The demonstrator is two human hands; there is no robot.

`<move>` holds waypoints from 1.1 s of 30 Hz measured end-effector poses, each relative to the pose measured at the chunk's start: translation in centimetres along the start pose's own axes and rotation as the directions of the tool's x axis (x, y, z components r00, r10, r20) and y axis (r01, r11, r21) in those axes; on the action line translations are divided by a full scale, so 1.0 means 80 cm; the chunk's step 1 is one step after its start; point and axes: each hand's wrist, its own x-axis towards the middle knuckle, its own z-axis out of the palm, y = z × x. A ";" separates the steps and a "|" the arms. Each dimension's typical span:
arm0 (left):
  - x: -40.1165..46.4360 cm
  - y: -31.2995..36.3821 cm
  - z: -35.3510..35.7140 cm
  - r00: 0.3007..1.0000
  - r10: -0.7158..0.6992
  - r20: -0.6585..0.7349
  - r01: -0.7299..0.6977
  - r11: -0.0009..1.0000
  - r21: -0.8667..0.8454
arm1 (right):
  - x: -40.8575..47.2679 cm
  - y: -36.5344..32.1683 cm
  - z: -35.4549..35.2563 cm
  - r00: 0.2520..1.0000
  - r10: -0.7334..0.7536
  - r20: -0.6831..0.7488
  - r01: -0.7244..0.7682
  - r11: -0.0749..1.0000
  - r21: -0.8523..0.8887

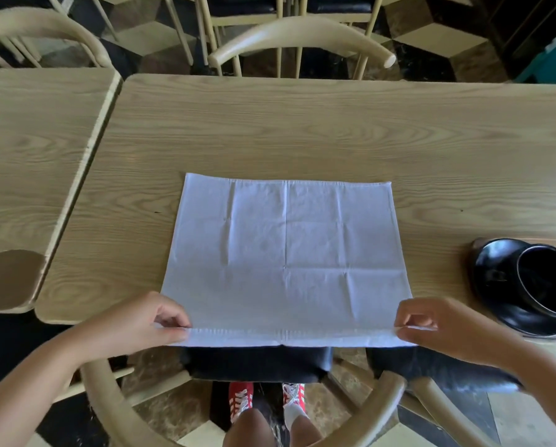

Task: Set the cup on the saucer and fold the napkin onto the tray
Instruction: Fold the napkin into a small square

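Observation:
A white napkin (286,253) lies spread flat on the wooden table (270,130), its near edge overhanging the table's front. My left hand (147,321) pinches the napkin's near left corner. My right hand (441,324) pinches the near right corner. At the right edge of the view a black cup (547,285) stands on a black saucer (493,275). No tray is in view.
A second wooden table (28,156) adjoins on the left with a narrow gap between. Pale wooden chairs (302,37) stand behind the table, and one chair (254,362) with a dark seat is under the front edge by my legs.

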 end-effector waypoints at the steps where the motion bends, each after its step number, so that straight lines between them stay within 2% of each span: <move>1: 0.000 0.004 -0.006 1.000 0.015 -0.009 -0.015 1.000 -0.026 | 0.000 -0.004 -0.006 1.000 -0.002 -0.021 0.003 0.999 0.041; 4: 0.009 0.020 -0.025 0.986 0.036 -0.161 -0.045 0.998 -0.051 | 0.012 -0.009 -0.024 0.977 -0.015 -0.214 0.040 0.993 0.112; 8: 0.045 0.022 -0.056 0.916 0.108 -0.387 -0.116 0.993 0.003 | 0.052 -0.012 -0.058 0.921 -0.061 -0.385 0.053 0.998 -0.032; 12: 0.107 0.008 -0.095 0.851 0.179 -0.494 -0.141 0.984 0.113 | 0.122 -0.007 -0.091 0.856 -0.072 -0.512 0.023 0.995 -0.101; 15: 0.161 -0.016 -0.114 0.843 0.177 -0.508 -0.099 0.979 0.176 | 0.183 0.007 -0.097 0.871 -0.056 -0.488 -0.048 0.979 -0.197; 18: 0.203 -0.042 -0.119 0.813 0.248 -0.527 -0.144 0.963 0.230 | 0.230 0.029 -0.092 0.894 -0.108 -0.435 -0.045 0.944 -0.327; 24: 0.224 -0.048 -0.122 0.839 0.208 -0.503 -0.087 0.963 0.253 | 0.247 0.035 -0.094 0.881 -0.074 -0.467 -0.120 0.921 -0.371; 28: 0.228 -0.048 -0.129 0.847 0.232 -0.479 -0.057 0.934 0.352 | 0.247 0.036 -0.103 0.905 -0.054 -0.421 -0.101 0.936 -0.337; 33: 0.232 -0.039 -0.145 0.858 0.337 -0.387 -0.124 0.868 0.481 | 0.243 0.029 -0.119 0.929 0.023 -0.370 -0.116 0.966 -0.231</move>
